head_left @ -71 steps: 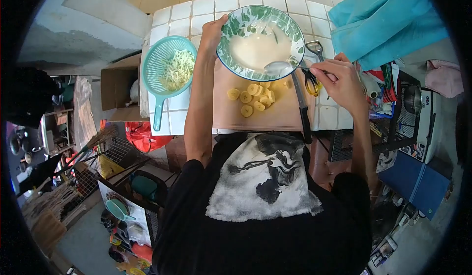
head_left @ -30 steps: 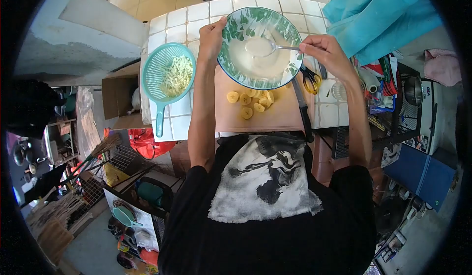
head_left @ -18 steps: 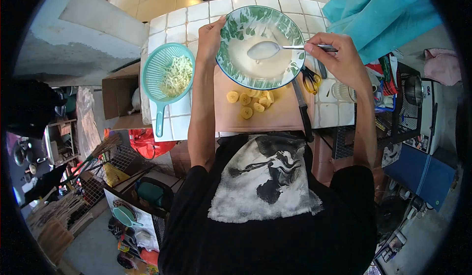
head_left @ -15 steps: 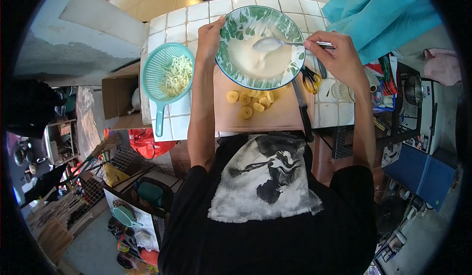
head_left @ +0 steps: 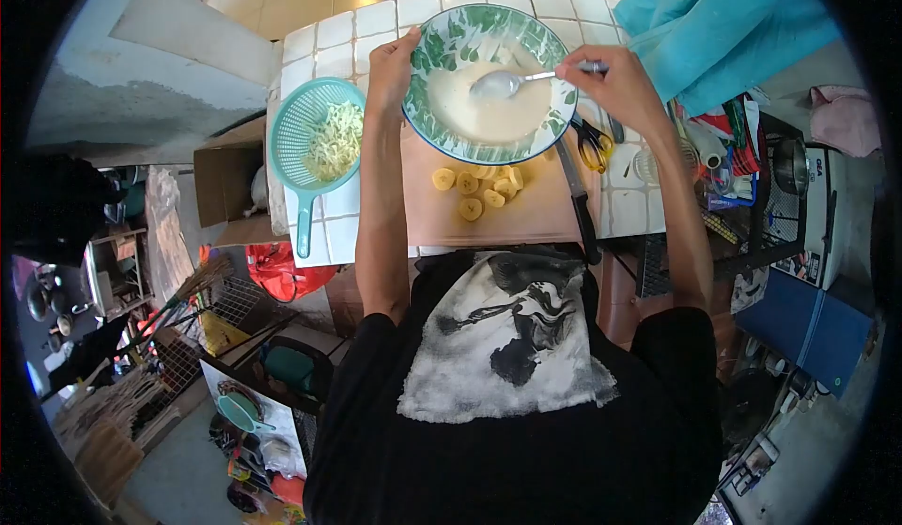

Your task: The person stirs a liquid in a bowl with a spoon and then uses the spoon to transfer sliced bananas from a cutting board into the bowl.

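Note:
My left hand point(head_left: 391, 72) grips the left rim of a green-and-white bowl point(head_left: 449, 48), which is tilted toward me over the cutting board. Pale batter point(head_left: 484, 116) lies in the bowl. Between the fingers of my right hand point(head_left: 609, 79) is the handle of a metal spoon point(head_left: 496, 84), its tip in the batter. Several banana slices point(head_left: 470, 208) rest on the pink cutting board point(head_left: 432, 227) below the bowl, some partly hidden by it.
A teal colander point(head_left: 305, 196) of shredded pale vegetable point(head_left: 335, 145) stands left on the tiled table point(head_left: 338, 234). Right of the board are a black-handled knife point(head_left: 584, 220), yellow-and-black scissors point(head_left: 594, 149) and a glass point(head_left: 648, 165). Teal cloth point(head_left: 723, 37) hangs at upper right.
The bowl and my left hand have shifted slightly left and up. My right hand has moved left and up, with the spoon bowl now lower in the batter.

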### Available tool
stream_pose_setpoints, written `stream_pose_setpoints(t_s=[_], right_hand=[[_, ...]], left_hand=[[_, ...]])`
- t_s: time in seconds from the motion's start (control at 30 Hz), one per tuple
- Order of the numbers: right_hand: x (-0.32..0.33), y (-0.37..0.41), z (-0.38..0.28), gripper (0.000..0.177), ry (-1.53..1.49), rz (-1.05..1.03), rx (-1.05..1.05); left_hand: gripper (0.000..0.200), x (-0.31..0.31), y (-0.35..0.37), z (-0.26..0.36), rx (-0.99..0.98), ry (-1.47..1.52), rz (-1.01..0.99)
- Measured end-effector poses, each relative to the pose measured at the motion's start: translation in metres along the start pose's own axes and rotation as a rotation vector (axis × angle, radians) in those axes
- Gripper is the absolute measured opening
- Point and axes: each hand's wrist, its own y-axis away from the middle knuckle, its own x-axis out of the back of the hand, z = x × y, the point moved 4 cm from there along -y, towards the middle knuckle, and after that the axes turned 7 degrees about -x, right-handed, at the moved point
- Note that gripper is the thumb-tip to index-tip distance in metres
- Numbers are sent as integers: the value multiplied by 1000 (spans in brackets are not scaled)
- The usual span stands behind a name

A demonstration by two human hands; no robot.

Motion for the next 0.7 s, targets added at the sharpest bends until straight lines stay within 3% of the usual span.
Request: stream_pose_setpoints(t_s=[0.13, 0.37, 0.47, 0.53, 0.63, 0.7], right_hand=[[-2, -20, 13, 33, -4, 133, 45], [-9, -25, 28, 49, 37, 149, 14], [-9, -18, 33, 47, -47, 165, 7], [0, -7, 36, 35, -335, 375, 44], [4, 10, 56, 29, -203, 467, -9], [-27, 24, 62, 23, -110, 211, 31]], left_hand=[[29, 3, 1, 2, 12, 20, 4], [30, 12, 2, 4, 8, 43, 27], [30, 16, 3, 6, 8, 41, 14], [30, 19, 5, 8, -6, 43, 39], [30, 28, 1, 6, -6, 64, 79], [30, 33, 3, 9, -5, 31, 92]])
